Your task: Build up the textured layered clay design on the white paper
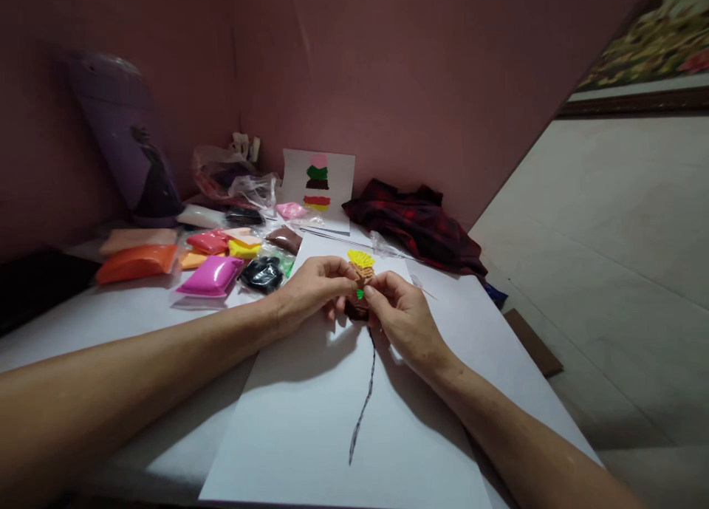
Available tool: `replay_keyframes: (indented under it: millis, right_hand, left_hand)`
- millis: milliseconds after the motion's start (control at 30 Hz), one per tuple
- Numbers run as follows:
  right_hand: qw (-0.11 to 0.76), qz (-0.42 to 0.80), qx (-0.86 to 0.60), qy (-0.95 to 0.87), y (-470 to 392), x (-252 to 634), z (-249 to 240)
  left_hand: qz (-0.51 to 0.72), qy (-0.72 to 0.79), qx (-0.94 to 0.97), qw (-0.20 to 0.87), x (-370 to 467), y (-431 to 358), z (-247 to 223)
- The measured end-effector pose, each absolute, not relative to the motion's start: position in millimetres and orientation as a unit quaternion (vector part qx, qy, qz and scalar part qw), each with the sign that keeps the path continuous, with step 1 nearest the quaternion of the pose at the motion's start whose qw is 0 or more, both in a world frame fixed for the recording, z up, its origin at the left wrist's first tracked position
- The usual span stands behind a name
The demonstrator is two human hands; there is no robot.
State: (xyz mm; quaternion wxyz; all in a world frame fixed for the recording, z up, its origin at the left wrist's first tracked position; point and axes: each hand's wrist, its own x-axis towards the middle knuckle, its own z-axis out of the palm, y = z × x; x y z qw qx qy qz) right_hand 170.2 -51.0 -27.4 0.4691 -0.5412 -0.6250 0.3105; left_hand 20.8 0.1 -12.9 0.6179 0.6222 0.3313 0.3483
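Observation:
Both my hands meet over a sheet of white paper [310, 420] on the table. Between them is a small figure of coloured modelling clay, with a yellow ridged fan [361, 258] on top, orange-brown below it and dark brown [357, 311] at the bottom. My left hand [318, 284] comes from the left, thumb and forefinger pinched at the middle of the figure. Opposite, my right hand [402, 309] pinches at the same spot, where a small brown and green clay piece [360, 294] shows. Fingers partly cover it. A dark wavy line [362, 405] runs down the paper below.
Packets of coloured clay lie at the left, including orange [137, 264], magenta [210, 275] and black [262, 274]. Behind stands a card with coloured bands [288, 176]. Dark red cloth [415, 221] lies at the back right. A purple case [125, 139] leans by the wall.

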Motion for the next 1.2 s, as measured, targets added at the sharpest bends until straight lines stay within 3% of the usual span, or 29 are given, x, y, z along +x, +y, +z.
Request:
replay_keyframes:
  millis: [1200]
  right_hand:
    - [0.443,0.260,-0.533,-0.673,-52.2,170.7,-32.5]
  left_hand:
    - [0.338,0.366,0.628,0.597,22.5,-1.1,-11.1]
